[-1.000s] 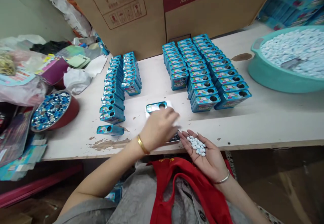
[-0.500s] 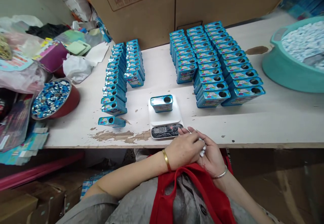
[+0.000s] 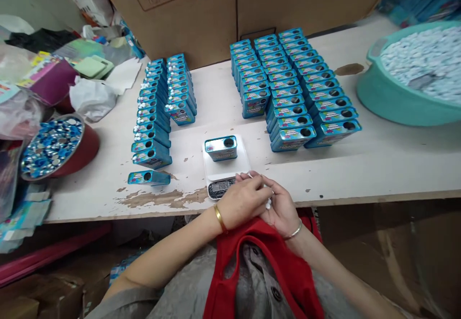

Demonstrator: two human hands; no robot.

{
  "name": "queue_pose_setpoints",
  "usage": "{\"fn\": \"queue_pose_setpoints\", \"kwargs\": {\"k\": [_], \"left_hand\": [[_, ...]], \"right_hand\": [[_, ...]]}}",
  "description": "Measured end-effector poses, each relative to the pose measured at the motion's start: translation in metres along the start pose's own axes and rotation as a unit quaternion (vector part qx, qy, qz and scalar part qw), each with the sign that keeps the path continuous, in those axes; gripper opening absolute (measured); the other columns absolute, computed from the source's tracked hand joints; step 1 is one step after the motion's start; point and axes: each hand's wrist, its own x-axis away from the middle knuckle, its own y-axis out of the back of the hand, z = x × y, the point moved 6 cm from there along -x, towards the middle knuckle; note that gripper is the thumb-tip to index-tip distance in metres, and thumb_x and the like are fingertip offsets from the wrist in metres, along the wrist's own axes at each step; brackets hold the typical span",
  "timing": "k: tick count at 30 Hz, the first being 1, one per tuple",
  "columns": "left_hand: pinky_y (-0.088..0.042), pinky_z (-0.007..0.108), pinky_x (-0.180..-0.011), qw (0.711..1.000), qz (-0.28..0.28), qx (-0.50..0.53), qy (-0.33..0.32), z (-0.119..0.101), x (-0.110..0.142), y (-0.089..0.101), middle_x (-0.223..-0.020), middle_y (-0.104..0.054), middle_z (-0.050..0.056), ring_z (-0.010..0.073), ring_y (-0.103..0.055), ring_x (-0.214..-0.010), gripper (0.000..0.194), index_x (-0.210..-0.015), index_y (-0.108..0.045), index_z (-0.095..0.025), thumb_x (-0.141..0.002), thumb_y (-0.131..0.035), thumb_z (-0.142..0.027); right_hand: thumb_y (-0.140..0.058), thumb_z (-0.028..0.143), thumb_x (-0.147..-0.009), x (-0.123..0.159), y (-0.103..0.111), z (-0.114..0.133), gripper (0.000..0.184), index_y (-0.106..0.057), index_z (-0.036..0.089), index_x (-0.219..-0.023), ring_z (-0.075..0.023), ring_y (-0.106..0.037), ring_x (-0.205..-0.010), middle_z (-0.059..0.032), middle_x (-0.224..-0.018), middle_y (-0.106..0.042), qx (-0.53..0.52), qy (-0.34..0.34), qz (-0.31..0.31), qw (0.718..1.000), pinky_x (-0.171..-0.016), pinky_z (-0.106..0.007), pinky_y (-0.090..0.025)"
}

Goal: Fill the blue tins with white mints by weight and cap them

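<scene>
Beside the front table edge, my right hand (image 3: 283, 208) is cupped palm up around several small white candies (image 3: 268, 204). My left hand (image 3: 245, 199) lies over that palm with its fingers curled down on the candies; its fingertips are partly hidden. Both hands overlap the right front corner of a white kitchen scale (image 3: 244, 158), covering part of its black panel. On the scale stands a blue tin (image 3: 221, 150) with a silvery top and a round dark opening. Another blue tin (image 3: 149, 178) sits alone left of the scale.
Blue tins stand in rows at left (image 3: 153, 158) and right (image 3: 291, 139), some left ones topped with white candies. A turquoise tub (image 3: 392, 100) of white candies is far right; a red bowl (image 3: 86, 148) of shiny blue caps is left. Cardboard boxes (image 3: 201, 21) back the table.
My hands, still together, have moved up and left toward the scale and now cover more of its panel. The whole view has shifted, so most things appear farther left.
</scene>
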Motion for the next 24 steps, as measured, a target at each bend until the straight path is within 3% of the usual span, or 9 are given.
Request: {"fn": "queue_pose_setpoints", "kwargs": {"k": [4, 8, 13, 19, 22, 24], "left_hand": [[-0.050, 0.024, -0.071, 0.997, -0.043, 0.068, 0.008, 0.017, -0.001, 0.021, -0.096, -0.055, 0.007, 0.0130, -0.055, -0.082, 0.014, -0.084, -0.055, -0.016, -0.088, -0.042, -0.018], [-0.049, 0.023, -0.075, 0.978, -0.143, 0.155, 0.000, 0.037, -0.002, 0.055, -0.097, -0.055, 0.006, 0.0124, -0.056, -0.088, 0.009, -0.090, -0.055, -0.016, -0.087, -0.046, -0.018], [-0.047, 0.022, -0.065, 0.963, -0.229, 0.108, 0.093, 0.077, -0.005, 0.092, -0.090, -0.054, 0.004, 0.0089, -0.051, -0.071, 0.007, -0.088, -0.055, -0.017, -0.086, -0.048, -0.017], [-0.047, 0.025, -0.071, 0.977, -0.170, 0.029, 0.126, 0.093, -0.008, 0.099, -0.094, -0.056, 0.004, 0.0111, -0.054, -0.075, 0.011, -0.095, -0.056, -0.018, -0.089, -0.047, -0.019], [-0.050, 0.031, -0.077, 0.978, -0.153, 0.045, 0.135, 0.084, -0.004, 0.097, -0.100, -0.057, 0.004, 0.0141, -0.057, -0.084, 0.016, -0.103, -0.053, -0.022, -0.090, -0.045, -0.020], [-0.051, 0.034, -0.079, 0.983, -0.129, 0.069, 0.112, 0.067, -0.003, 0.085, -0.102, -0.058, 0.005, 0.0162, -0.057, -0.090, 0.017, -0.104, -0.052, -0.024, -0.089, -0.045, -0.021]], "right_hand": [[-0.042, 0.019, -0.088, -0.009, -0.018, 0.003, 0.024, -0.066, 0.015, -0.089, -0.0142, -0.069, -0.088, -0.0055, -0.088, -0.074, -0.009, 0.008, 0.044, 0.999, -0.086, -0.029, -0.054], [-0.039, 0.014, -0.089, -0.015, -0.033, 0.009, 0.026, -0.065, 0.013, -0.085, -0.0102, -0.068, -0.066, -0.0027, -0.072, -0.072, -0.042, 0.034, 0.062, 0.997, -0.066, -0.020, -0.057], [-0.039, 0.015, -0.089, -0.018, -0.042, 0.014, 0.026, -0.064, 0.011, -0.089, -0.0184, -0.067, -0.097, -0.0122, -0.091, -0.072, -0.040, 0.053, 0.047, 0.997, -0.090, -0.035, -0.054], [-0.040, 0.015, -0.088, -0.016, -0.035, 0.015, 0.025, -0.065, 0.009, -0.089, -0.0215, -0.062, -0.110, -0.0150, -0.097, -0.071, -0.045, 0.054, 0.013, 0.997, -0.095, -0.035, -0.050], [-0.039, 0.016, -0.089, -0.013, -0.032, 0.015, 0.028, -0.066, 0.009, -0.089, -0.0219, -0.064, -0.107, -0.0149, -0.097, -0.072, -0.035, 0.050, 0.008, 0.998, -0.094, -0.036, -0.051], [-0.038, 0.017, -0.090, -0.010, -0.029, 0.015, 0.029, -0.066, 0.011, -0.090, -0.0192, -0.067, -0.100, -0.0117, -0.093, -0.073, -0.022, 0.049, 0.010, 0.999, -0.092, -0.034, -0.052]]}}
